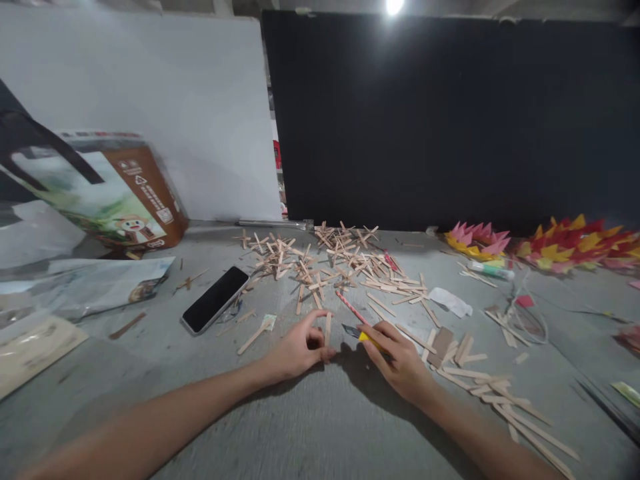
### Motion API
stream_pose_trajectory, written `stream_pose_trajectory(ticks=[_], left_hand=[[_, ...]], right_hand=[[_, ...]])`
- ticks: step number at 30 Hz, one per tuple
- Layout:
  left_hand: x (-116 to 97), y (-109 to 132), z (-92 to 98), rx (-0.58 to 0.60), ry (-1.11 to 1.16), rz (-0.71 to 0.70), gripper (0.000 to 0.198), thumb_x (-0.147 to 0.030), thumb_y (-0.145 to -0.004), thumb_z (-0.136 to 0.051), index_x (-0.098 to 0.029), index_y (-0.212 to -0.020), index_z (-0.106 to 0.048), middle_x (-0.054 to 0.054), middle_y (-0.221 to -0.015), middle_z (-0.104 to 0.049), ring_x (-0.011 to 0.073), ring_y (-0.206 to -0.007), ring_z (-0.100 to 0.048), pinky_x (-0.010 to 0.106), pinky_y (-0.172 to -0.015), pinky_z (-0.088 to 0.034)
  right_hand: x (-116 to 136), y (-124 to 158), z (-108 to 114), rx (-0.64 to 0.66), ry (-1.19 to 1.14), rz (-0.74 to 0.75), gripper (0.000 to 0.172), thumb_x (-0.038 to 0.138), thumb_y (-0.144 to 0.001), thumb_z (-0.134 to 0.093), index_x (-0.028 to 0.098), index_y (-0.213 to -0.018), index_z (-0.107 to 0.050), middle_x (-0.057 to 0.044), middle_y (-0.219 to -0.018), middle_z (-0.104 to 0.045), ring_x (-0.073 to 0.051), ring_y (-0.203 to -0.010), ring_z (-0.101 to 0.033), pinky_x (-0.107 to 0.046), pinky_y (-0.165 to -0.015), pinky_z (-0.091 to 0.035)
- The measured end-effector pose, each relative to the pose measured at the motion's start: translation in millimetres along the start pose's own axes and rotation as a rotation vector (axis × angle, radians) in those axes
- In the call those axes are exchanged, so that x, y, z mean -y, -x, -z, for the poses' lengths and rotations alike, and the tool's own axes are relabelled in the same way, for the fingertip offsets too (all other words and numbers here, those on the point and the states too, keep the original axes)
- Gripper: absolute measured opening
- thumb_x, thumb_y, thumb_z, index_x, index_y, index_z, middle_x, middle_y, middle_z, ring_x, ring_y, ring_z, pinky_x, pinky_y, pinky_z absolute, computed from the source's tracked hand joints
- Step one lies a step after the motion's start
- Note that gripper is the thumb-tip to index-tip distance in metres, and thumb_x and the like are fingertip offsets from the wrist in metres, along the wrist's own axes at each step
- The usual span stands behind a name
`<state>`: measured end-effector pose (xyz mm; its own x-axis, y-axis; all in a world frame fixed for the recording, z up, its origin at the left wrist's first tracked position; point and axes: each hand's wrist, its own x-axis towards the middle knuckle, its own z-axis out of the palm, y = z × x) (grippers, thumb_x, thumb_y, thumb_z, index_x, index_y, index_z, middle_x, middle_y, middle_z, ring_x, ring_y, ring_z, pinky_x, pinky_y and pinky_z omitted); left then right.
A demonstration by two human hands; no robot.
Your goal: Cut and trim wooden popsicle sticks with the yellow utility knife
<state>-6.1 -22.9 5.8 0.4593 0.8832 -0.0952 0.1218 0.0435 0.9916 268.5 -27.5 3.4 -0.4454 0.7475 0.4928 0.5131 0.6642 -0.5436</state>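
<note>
Tabletop (235, 427), grey and scuffed, stretches back to a white panel (150, 93) on the left and a black panel (425, 127) on the right, with a narrow gap between them. A bright lamp (395, 6) shines above the black one.

A printed bag (135, 180) with dark straps stands near the white panel; its contents are hidden. In front of it lie a glossy packet (110, 283) and, nearer, a beige packet (37, 350), what each holds being unclear. A capped tube (493, 270) rests at the right, near pink-and-yellow folded paper (477, 239).

Front and centre, the left hand (297, 347) pinches a short wooden stick (328, 328) on end between thumb and forefinger. The right hand (397, 360) is wrapped around a yellow knife (369, 339), its blade bare and pointing toward the stick, just beside it. Whether that hand also holds the red striped rod (351, 307) cannot be told. Crossed sticks (280, 259) lie heaped beyond both hands.
</note>
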Motion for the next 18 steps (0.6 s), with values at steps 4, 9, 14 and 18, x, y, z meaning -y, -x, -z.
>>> stream_pose_trajectory(ticks=[4, 9, 14, 18], left_hand=[[7, 0, -0.3, -0.032, 0.018, 0.008, 0.085, -0.053, -0.082, -0.084, -0.017, -0.146, -0.040, -0.003, -0.075, -0.065, 0.0149, -0.068, -0.060, 0.026, -0.067, -0.043], [5, 1, -1.7, -0.031, 0.002, 0.023, 0.085, -0.051, -0.083, -0.083, -0.017, -0.147, -0.039, -0.003, -0.074, -0.066, 0.0156, -0.069, -0.062, 0.027, -0.068, -0.044], [-2, 2, -2.5, -0.041, 0.018, 0.039, 0.084, -0.045, -0.085, -0.083, -0.016, -0.148, -0.036, -0.003, -0.074, -0.067, 0.0150, -0.069, -0.061, 0.027, -0.068, -0.045], [-4, 3, -2.4, -0.034, 0.000, 0.036, 0.084, -0.046, -0.085, -0.083, -0.015, -0.149, -0.037, -0.001, -0.074, -0.069, 0.0160, -0.071, -0.063, 0.027, -0.071, -0.046]], right_hand=[[0, -1, 0, 0.002, -0.028, -0.001, 0.031, 0.027, -0.108, -0.051, 0.025, -0.135, -0.067, -0.010, -0.107, -0.066, -0.020, -0.098, -0.070, -0.031, -0.091, -0.059], [0, -2, -1, 0.026, -0.025, -0.045, 0.030, 0.028, -0.107, -0.052, 0.024, -0.133, -0.068, -0.010, -0.107, -0.065, -0.021, -0.098, -0.070, -0.032, -0.090, -0.059], [2, -2, -1, 0.034, -0.017, -0.037, 0.031, 0.027, -0.107, -0.053, 0.024, -0.135, -0.067, -0.011, -0.108, -0.066, -0.021, -0.099, -0.070, -0.033, -0.089, -0.060], [3, -3, -3, 0.029, -0.005, -0.028, 0.031, 0.028, -0.107, -0.053, 0.024, -0.134, -0.067, -0.011, -0.107, -0.066, -0.021, -0.097, -0.070, -0.033, -0.087, -0.060]])
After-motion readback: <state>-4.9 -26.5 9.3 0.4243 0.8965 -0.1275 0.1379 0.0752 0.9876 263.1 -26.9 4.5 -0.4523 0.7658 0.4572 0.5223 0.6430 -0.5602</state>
